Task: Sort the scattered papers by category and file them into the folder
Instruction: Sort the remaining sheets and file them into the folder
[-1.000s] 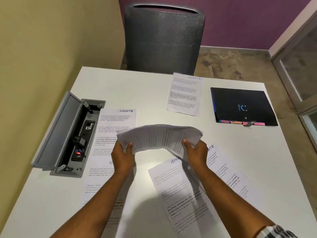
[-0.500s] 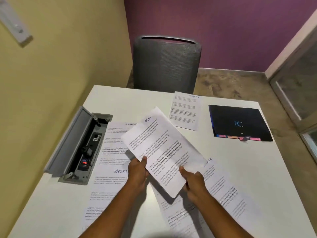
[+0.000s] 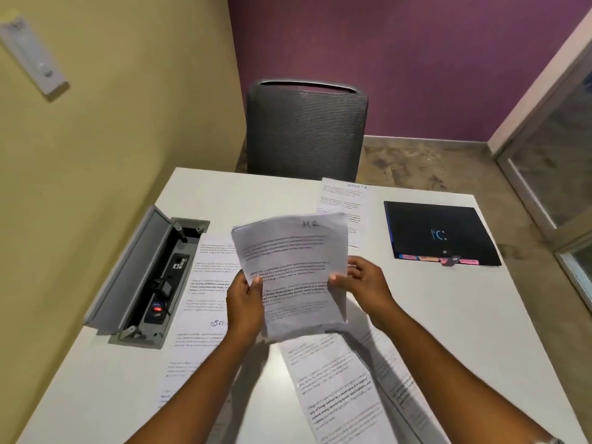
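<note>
I hold a printed sheet headed "HR" (image 3: 290,261) upright above the white table (image 3: 464,315). My left hand (image 3: 245,302) pinches its left edge with the thumb on the front. My right hand (image 3: 360,283) pinches its right edge. Several other printed sheets lie flat: two marked "SPORTS" at the left (image 3: 208,283), one at the back (image 3: 344,203), and two below my hands (image 3: 339,389). The black folder (image 3: 439,233) lies closed at the back right, coloured tabs along its near edge.
An open grey cable box (image 3: 144,277) with a power strip is set into the table at the left. A grey mesh chair (image 3: 306,129) stands behind the table's far edge. A yellow wall runs close along the left side.
The sheet was bent and turned between my hands a second ago, then slanted; now it stands straight, facing me, with "HR" at the top. My view has tilted upward.
</note>
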`<state>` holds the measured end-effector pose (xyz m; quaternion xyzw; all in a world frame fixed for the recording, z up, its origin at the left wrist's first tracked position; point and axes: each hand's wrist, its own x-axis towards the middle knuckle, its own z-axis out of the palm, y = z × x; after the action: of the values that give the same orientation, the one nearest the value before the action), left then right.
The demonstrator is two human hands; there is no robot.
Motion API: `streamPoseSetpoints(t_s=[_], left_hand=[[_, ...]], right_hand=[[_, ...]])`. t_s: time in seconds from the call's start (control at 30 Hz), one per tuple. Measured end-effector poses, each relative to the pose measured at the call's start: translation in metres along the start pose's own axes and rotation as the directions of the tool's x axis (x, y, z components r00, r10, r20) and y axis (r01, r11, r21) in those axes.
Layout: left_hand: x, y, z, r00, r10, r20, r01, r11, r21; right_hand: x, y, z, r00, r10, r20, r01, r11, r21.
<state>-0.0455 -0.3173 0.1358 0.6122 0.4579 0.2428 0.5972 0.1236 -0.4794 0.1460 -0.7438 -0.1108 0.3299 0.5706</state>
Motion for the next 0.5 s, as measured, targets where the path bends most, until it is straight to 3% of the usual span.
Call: streamPoseSetpoints(t_s=[0.17, 0.3, 0.5], left_hand=[[-0.004, 0.006, 0.014, 0.995, 0.101, -0.014, -0.101, 0.995, -0.017], [0.006, -0.001, 0.016, 0.993, 0.117, -0.011, -0.117, 0.993, 0.008], [0.014, -0.025, 0.019, 0.993, 0.039, 0.115, -0.057, 0.986, 0.155]], right_hand=[[0.003, -0.015, 0.028, 0.965, -0.196, -0.176, 0.201, 0.979, 0.014], [0.003, 0.010, 0.041, 0.958, -0.173, -0.230, 0.181, 0.983, 0.016], [0.005, 0.039, 0.044, 0.964, -0.072, -0.255, 0.073, 0.997, -0.003]])
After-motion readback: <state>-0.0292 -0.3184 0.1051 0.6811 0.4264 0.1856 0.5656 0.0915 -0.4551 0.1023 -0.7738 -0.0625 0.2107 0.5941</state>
